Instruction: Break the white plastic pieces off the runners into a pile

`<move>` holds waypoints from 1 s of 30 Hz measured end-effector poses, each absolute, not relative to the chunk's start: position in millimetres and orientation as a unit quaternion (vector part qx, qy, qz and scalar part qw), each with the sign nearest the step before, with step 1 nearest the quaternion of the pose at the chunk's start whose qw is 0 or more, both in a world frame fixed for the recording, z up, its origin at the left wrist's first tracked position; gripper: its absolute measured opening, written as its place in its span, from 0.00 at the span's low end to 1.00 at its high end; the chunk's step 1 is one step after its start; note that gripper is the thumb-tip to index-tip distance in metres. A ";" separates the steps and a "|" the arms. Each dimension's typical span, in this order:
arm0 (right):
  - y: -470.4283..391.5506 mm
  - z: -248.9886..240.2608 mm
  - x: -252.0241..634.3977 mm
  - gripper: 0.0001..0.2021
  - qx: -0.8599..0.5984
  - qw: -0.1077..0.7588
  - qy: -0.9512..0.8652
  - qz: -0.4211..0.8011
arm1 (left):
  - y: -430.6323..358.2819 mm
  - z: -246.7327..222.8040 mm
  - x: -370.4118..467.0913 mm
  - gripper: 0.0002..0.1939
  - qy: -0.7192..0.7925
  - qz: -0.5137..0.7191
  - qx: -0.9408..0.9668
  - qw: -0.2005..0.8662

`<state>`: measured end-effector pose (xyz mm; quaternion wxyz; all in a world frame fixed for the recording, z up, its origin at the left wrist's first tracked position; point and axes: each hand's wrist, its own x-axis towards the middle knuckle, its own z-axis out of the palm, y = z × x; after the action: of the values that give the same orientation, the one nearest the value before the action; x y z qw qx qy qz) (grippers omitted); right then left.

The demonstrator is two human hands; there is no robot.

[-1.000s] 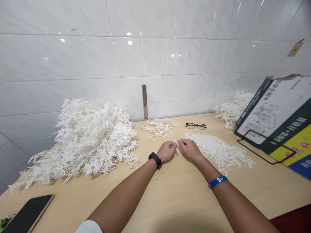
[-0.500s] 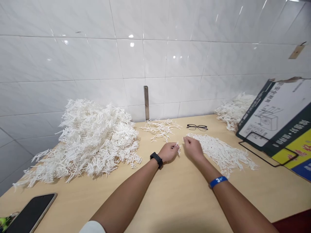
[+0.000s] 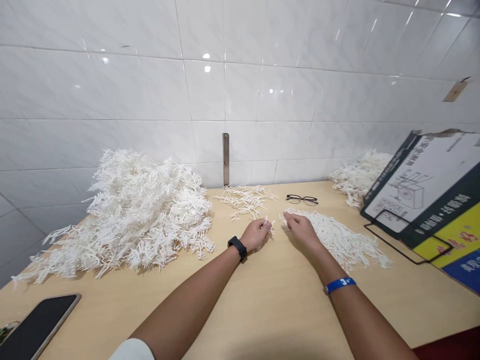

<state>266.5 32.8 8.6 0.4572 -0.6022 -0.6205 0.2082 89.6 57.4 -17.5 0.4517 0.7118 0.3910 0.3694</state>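
My left hand [image 3: 256,234], wearing a black watch, is closed in a pinch around a small white branched plastic piece [image 3: 269,224] whose tips stick out past the fingers. Just across a narrow gap, my right hand [image 3: 301,231] is closed too, thumb against forefinger. A bit of white shows at its fingertips, too small to make out. Beside and partly behind the right hand lies a flat spread of white strips [image 3: 345,239]. Beyond the left hand is a small loose scatter of white branched pieces [image 3: 245,199].
A tall heap of white branched pieces [image 3: 150,215] covers the left side. Black glasses [image 3: 302,200] lie near the wall. At right stand a printed carton [image 3: 420,185], a black wire frame [image 3: 412,257] and another white pile [image 3: 360,175]. A phone [image 3: 43,322] lies front left.
Both hands stay close together and closed, with a slightly wider look at the white piece in the left. The whole view has shifted and tilted a little.
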 end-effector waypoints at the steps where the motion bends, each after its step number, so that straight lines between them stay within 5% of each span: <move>1: 30.7 8.8 261.2 0.25 -0.578 0.432 -0.649 0.241 | 58.3 -18.2 89.7 0.19 0.394 0.375 0.709 0.449; 7: 26.4 3.1 245.3 0.20 -0.495 0.311 -0.745 0.322 | 64.7 -21.2 89.7 0.17 0.415 0.402 0.697 0.424; 30: 33.4 -10.5 244.4 0.19 -0.464 0.323 -0.757 0.328 | 67.6 -23.8 97.4 0.17 0.462 0.432 0.644 0.429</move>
<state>244.4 33.4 -10.5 0.3230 -0.4639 -0.7570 0.3277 97.4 67.6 -23.8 0.4294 0.6443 0.4623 0.4323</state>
